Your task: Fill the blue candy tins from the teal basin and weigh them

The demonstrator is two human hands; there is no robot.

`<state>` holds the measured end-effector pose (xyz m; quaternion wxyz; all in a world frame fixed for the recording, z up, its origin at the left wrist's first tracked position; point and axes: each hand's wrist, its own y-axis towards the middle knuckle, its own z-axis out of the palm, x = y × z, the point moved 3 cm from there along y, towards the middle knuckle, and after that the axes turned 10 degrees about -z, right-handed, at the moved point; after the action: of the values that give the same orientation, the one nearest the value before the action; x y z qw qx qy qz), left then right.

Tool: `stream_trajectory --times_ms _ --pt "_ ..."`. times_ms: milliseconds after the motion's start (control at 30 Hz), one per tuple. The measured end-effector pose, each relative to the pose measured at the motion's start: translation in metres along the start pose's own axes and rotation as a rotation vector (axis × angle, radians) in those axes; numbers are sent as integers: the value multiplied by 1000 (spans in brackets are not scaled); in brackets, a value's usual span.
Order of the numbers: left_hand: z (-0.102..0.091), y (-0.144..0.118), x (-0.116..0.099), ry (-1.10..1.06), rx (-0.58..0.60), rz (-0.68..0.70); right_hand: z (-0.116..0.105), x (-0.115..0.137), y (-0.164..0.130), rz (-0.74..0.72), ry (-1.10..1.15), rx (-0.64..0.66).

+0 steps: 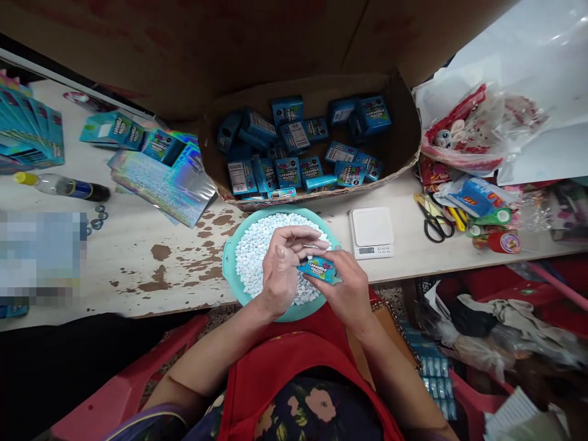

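Note:
My right hand (346, 285) grips a small blue candy box (318, 268) printed "Caramelo Macizo", held tilted over a bowl. My left hand (285, 266) is cupped at the left end of that box, its fingers stretched out and its thumb apart. Whether any candies lie in that palm cannot be made out. Below both hands stands a turquoise bowl (226, 260) full of small white candies (257, 245), at the front edge of the table.
A cardboard carton (411, 150) with several blue candy boxes stands behind the bowl. To the right are a white scale (371, 233), scissors (434, 220) and plastic bags (482, 135). Leftward lie shiny sheets (165, 177), a bottle (64, 185) and flat blue boxes (34, 128).

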<state>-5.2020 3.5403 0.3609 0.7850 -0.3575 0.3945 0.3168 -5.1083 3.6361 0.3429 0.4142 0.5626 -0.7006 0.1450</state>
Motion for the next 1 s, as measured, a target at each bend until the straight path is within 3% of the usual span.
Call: stream_trajectory --times_ms 133,233,333,467,567,700,767,833,900,933,1000 --pt "-18 -4 -7 8 -126 75 2 0 3 31 47 -3" --pt "-42 -3 -10 167 -187 179 -1 2 4 22 54 -44" --pt "-62 -2 -10 466 -52 150 -1 3 8 -25 35 -117" --pt "-78 -3 -8 798 141 -4 12 1 20 -61 92 -24" --pt "-80 -3 -7 881 179 -20 23 3 26 -20 169 0" --pt "-83 -4 -11 952 120 83 32 10 33 -31 267 59" --pt "-95 -7 -16 957 -25 148 28 3 48 -64 314 90" --pt "-124 -13 -22 933 -334 204 14 -20 76 -80 260 21" --pt "-170 -22 -24 884 -742 241 -3 -55 115 -55 81 -140" --pt "-196 -27 -22 856 -935 242 -7 -74 137 -55 -4 -137" --pt "-251 -29 -11 882 -1203 104 -1 -110 179 -29 -114 73"
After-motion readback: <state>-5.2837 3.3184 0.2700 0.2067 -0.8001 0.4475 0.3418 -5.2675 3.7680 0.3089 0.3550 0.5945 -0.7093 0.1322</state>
